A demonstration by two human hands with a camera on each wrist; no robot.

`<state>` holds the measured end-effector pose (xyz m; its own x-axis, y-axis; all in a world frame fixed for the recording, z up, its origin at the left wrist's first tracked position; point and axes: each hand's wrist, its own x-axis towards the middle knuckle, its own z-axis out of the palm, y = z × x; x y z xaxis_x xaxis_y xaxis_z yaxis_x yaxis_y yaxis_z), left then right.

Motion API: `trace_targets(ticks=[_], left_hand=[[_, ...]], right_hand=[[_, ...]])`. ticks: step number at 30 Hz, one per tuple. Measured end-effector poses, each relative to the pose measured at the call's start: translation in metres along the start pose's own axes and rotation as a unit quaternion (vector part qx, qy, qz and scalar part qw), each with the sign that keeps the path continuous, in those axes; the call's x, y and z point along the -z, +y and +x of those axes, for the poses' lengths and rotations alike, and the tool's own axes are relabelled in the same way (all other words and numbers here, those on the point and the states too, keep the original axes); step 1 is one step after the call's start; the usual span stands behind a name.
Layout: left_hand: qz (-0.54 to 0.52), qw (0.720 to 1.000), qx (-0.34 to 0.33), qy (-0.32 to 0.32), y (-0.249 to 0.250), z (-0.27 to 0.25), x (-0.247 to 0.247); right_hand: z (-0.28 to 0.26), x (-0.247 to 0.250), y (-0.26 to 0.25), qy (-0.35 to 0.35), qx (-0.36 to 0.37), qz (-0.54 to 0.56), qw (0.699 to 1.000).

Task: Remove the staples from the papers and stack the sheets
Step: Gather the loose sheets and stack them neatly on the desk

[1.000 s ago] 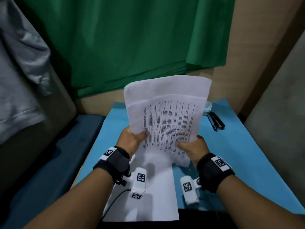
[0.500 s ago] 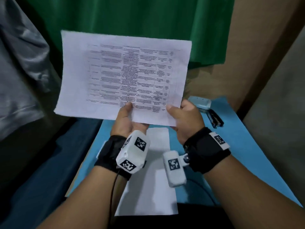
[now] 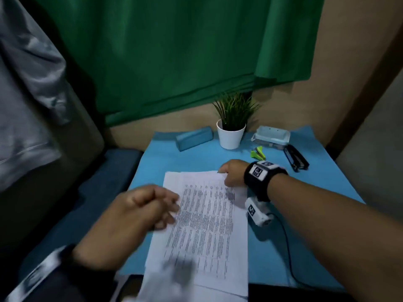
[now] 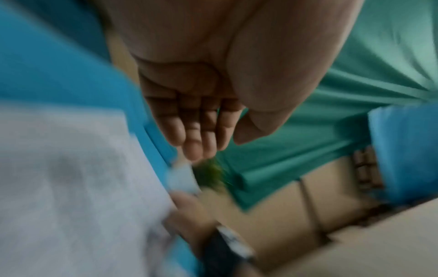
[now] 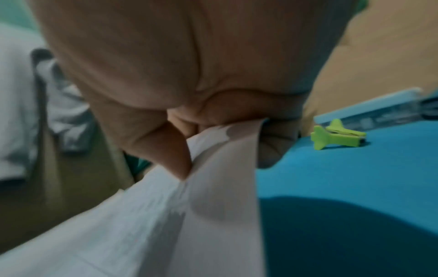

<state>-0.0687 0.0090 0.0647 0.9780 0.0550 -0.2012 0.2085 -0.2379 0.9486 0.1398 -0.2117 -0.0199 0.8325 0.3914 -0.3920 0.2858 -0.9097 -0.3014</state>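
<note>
Lowered since earlier, the printed sheet (image 3: 209, 216) lay flat on the stack, pinched by the right hand (image 3: 232, 174) (fingertips hidden); the left hand (image 3: 139, 214), blurred, hovered slack at its left edge.

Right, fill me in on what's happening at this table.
A person is laying a printed sheet onto the paper stack on the blue table. The right hand pinches the sheet's far corner; the left hand hovers open at its left edge, holding nothing. A green staple remover lies unused beyond.

potted plant (image 3: 231, 125), blue case (image 3: 194, 138); green curtain (image 3: 174, 51)
</note>
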Motion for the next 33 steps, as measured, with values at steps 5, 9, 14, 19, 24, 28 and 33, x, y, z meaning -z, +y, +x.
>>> trace_targets(ticks=[5, 9, 14, 19, 24, 28, 33], left_hand=[[0.377, 0.913, 0.141, 0.064, -0.087, 0.123, 0.004], [0.422, 0.875, 0.224, 0.08, -0.106, 0.152, -0.025], [0.432, 0.859, 0.259, 0.09, -0.114, 0.169, -0.042], [0.282, 0.911, 0.284, 0.098, -0.118, 0.182, -0.035], [0.296, 0.925, 0.222, 0.087, -0.116, 0.183, -0.035], [0.304, 0.935, 0.16, 0.088, -0.114, 0.181, -0.031], [0.288, 0.95, 0.095, 0.067, -0.101, 0.168, -0.026]], right_hand=[[0.034, -0.014, -0.004, 0.026, 0.005, 0.017, 1.0], [0.053, -0.017, -0.005, 0.045, 0.028, 0.043, 0.998], [0.066, -0.031, 0.0, 0.044, -0.022, -0.059, 0.997], [0.071, -0.032, 0.006, 0.022, -0.051, -0.114, 0.992], [0.064, -0.032, 0.015, 0.039, -0.068, -0.047, 0.996], [0.05, -0.033, 0.028, 0.053, -0.097, 0.001, 0.994], [0.023, -0.024, 0.03, 0.16, -0.039, 0.098, 0.981]])
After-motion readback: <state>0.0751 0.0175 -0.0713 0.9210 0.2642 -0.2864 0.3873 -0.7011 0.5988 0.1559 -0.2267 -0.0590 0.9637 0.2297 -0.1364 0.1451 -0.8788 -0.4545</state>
